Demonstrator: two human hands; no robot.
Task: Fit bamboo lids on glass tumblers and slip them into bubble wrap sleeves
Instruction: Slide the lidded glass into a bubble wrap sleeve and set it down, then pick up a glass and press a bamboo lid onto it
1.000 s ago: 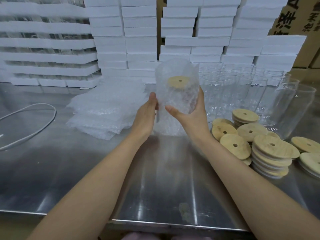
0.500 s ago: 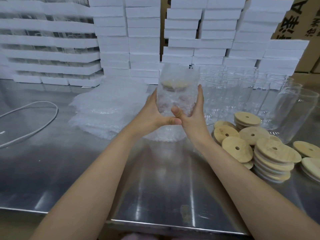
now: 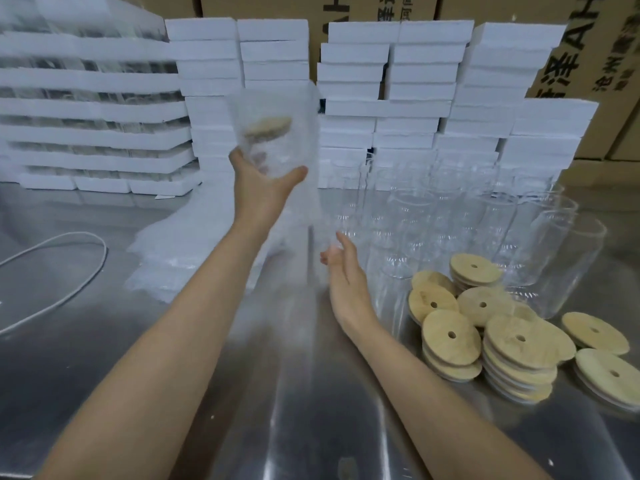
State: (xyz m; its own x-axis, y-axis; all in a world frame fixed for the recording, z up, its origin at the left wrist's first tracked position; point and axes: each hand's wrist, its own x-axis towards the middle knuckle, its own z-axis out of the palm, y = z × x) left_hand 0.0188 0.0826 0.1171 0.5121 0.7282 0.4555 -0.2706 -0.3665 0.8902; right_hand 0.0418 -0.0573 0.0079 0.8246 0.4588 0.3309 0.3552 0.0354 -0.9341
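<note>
head-worn view, looking down over table (image 3: pixel 104 341)

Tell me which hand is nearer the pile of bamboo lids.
Right. The right hand is open just left of the bamboo lids; the left hand is raised farther back-left, holding the wrapped tumbler.

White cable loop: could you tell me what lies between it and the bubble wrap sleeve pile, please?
Head view: only bare steel tabletop between white cable loop and clear bubble wrap sleeve pile.

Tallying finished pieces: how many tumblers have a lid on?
1: the sleeved tumbler held up in the left hand. The bare glasses on the right show no lids, though blur may hide some.
</note>
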